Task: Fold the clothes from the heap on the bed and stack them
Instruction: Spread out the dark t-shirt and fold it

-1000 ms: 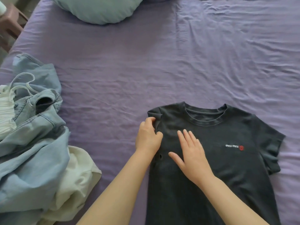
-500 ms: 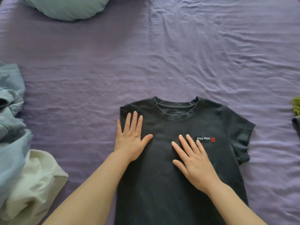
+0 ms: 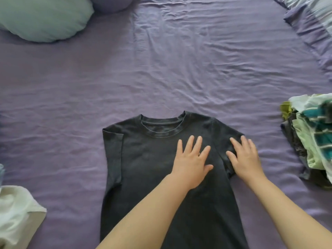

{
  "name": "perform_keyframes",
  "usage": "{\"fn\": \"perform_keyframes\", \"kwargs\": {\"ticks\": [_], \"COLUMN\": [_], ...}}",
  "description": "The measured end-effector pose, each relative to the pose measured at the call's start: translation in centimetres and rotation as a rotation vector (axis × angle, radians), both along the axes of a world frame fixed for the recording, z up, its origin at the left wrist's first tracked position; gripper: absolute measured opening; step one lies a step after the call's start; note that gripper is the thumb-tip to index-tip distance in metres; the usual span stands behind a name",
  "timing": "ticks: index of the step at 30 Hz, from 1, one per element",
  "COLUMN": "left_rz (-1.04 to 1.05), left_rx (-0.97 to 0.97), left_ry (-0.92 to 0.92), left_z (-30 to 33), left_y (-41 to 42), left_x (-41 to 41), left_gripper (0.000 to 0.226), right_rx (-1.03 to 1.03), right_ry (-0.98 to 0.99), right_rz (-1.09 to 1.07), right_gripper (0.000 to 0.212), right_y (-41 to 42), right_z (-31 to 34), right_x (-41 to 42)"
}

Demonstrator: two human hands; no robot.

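Two hands flat on a dark T-shirt point(image 3: 147, 159) spread near-centre on the purple bed point(image 3: 161, 72): left hand point(image 3: 191, 162) open on chest, right hand point(image 3: 246, 159) open, fingers straight, pressing right sleeve. Clothes stack point(image 3: 312, 137) right; white garment point(image 3: 16, 212) near-left.

A home bedroom: a wide bed under a wrinkled purple sheet point(image 3: 179, 69), a pale green pillow point(image 3: 41, 17) at its head, and loose household clothes point(image 3: 312, 137) lying on it.
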State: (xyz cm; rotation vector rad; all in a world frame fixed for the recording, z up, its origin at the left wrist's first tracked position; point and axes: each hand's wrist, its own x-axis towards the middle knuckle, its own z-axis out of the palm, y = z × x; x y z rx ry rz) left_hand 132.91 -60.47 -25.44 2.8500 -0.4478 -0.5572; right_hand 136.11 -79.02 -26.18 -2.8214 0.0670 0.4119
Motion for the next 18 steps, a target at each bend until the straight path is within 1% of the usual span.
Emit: {"fn": "perform_keyframes", "kwargs": {"ticks": [2, 4, 7, 8, 9, 12, 13, 15, 16, 18], "left_rz": [0.011, 0.049, 0.092, 0.097, 0.103, 0.130, 0.139, 0.146, 0.145, 0.136], "left_rx": [-0.023, -0.030, 0.009, 0.019, 0.019, 0.013, 0.023, 0.048, 0.056, 0.063], "left_ry": [0.015, 0.031, 0.031, 0.027, 0.025, 0.024, 0.023, 0.031, 0.038, 0.053], "left_z": [-0.3, -0.7, -1.3, -1.4, -1.5, -1.9, -2.0, -1.9, -1.8, -1.4], "left_y": [-2.4, -4.1, -5.2, -5.3, -5.4, -5.2, -5.1, -4.9, -4.9, -4.9], "left_x": [0.3, 0.3, -0.1, -0.3, -0.4, -0.8, -0.9, -1.0, -0.9, -0.3], "left_gripper": [0.057, 0.055, 0.060, 0.062, 0.065, 0.075, 0.079, 0.084, 0.085, 0.086], "right_rx": [0.068, 0.197, 0.377, 0.392, 0.378, 0.269, 0.291, 0.359, 0.377, 0.390], "right_ry": [0.003, -0.024, -0.005, 0.014, 0.024, -0.055, -0.079, -0.074, -0.054, -0.009], "right_rz": [-0.097, -0.208, -0.279, -0.290, -0.284, -0.221, -0.223, -0.229, -0.219, -0.177], "right_gripper": [0.067, 0.076, 0.083, 0.079, 0.071, 0.027, 0.021, 0.020, 0.024, 0.043], "right_y": [-0.9, -1.4, -1.6, -1.7, -1.8, -2.1, -2.1, -1.6, -1.3, -0.7], "right_z": [-0.2, -0.1, 0.1, 0.2, 0.2, 0.5, 0.6, 0.7, 0.7, 0.6], "right_x": [0.7, 1.3, 2.2, 2.6, 2.9, 3.4, 3.4, 2.9, 2.5, 1.7]}}
